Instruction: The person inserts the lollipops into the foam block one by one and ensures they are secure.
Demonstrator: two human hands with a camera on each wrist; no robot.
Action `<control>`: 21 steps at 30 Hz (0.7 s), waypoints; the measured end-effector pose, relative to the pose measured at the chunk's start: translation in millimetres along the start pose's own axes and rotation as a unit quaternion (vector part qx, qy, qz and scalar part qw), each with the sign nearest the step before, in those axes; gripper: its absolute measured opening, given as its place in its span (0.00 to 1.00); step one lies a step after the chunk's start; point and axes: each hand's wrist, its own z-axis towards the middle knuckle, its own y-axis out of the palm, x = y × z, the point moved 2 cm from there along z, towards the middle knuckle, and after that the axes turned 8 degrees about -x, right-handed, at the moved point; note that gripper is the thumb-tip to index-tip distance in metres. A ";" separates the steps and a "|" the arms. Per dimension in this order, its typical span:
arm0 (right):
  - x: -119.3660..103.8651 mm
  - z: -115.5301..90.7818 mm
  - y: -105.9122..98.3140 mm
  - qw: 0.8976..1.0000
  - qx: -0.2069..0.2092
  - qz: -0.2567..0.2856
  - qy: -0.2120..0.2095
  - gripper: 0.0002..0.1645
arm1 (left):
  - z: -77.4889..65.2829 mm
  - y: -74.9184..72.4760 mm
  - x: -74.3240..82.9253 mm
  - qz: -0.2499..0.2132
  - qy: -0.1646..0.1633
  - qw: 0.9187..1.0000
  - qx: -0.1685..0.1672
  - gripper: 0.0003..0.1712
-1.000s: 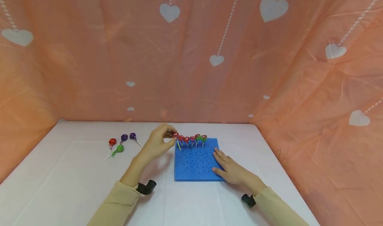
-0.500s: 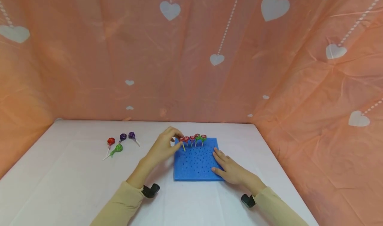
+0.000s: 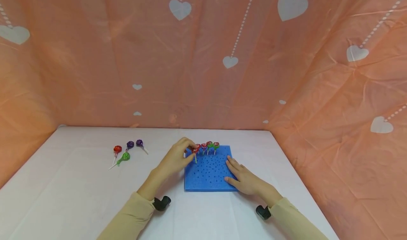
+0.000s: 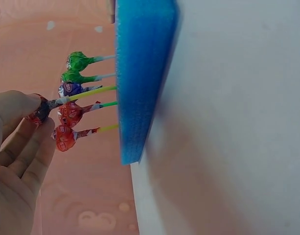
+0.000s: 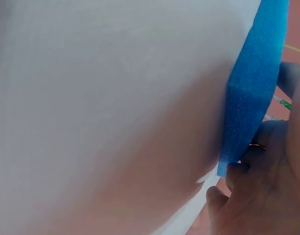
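My left hand [image 3: 178, 156] pinches the wrapped head of a dark red lollipop [image 4: 39, 113] between thumb and fingers. The lollipop's yellow stick [image 4: 98, 93] points down at a blue foam board [image 3: 206, 181] dotted with small holes. Its tip meets the board's top; how deep it sits I cannot tell. Behind it a row of lollipops stands upright along the far side, among them a red lollipop [image 4: 65, 138] and a green lollipop [image 4: 79, 61]. With fingers spread, my right hand [image 3: 248, 181] rests on the board's right edge.
Left of the board, several loose lollipops lie on the white table [image 3: 79, 194]: a red lollipop [image 3: 117, 149], a green lollipop [image 3: 125, 156] and two purple ones [image 3: 139, 143]. An orange curtain [image 3: 203, 91] with white hearts hangs behind the table and at its sides.
My left hand has moved right and slightly nearer, bringing the lollipop from the row's left end to in front of the row, its stick at the board. My right hand has stayed put.
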 end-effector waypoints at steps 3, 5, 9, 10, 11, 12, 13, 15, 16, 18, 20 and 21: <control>0.0 -0.3 0.2 1.000 -0.001 0.001 0.001 0.45 | -0.7 1.3 0.8 0.003 -0.009 1.000 -0.004 0.14; 0.1 -0.4 0.4 1.000 0.000 0.000 0.002 0.45 | -1.0 2.0 1.3 0.002 -0.014 1.000 -0.006 0.14; 0.1 -0.4 0.3 1.000 0.000 0.001 0.000 0.45 | -0.7 4.0 1.3 0.006 -0.015 1.000 -0.011 0.14; 0.2 -0.4 0.2 1.000 -0.001 0.001 0.000 0.45 | -0.7 4.4 1.2 0.008 -0.015 1.000 -0.012 0.14; 0.2 -0.4 0.2 1.000 -0.001 0.001 -0.001 0.45 | -0.6 5.0 1.0 0.011 -0.014 1.000 -0.012 0.14; 0.3 -0.4 0.1 1.000 -0.001 0.002 -0.001 0.45 | -0.6 5.5 0.9 0.014 -0.014 1.000 -0.013 0.14; 0.4 -0.4 0.2 1.000 -0.001 0.002 -0.001 0.45 | -0.6 6.0 0.8 0.016 -0.013 1.000 -0.014 0.14; 0.8 -0.5 0.3 1.000 0.000 0.002 -0.001 0.45 | -0.7 6.8 0.9 0.019 -0.012 1.000 -0.015 0.14; 0.8 -0.6 0.3 1.000 0.000 0.002 -0.001 0.45 | -0.6 7.2 0.9 0.021 -0.013 1.000 -0.015 0.14; 0.5 -0.9 0.3 1.000 0.000 0.002 -0.001 0.45 | -0.7 7.8 1.3 0.023 -0.012 1.000 -0.016 0.13; 0.0 -1.4 0.2 1.000 0.000 0.001 0.001 0.45 | -1.0 8.8 0.9 0.030 -0.012 0.999 -0.017 0.14; -0.3 -1.7 0.1 1.000 0.000 0.003 0.001 0.45 | -1.2 9.1 0.7 0.035 -0.013 0.999 -0.018 0.13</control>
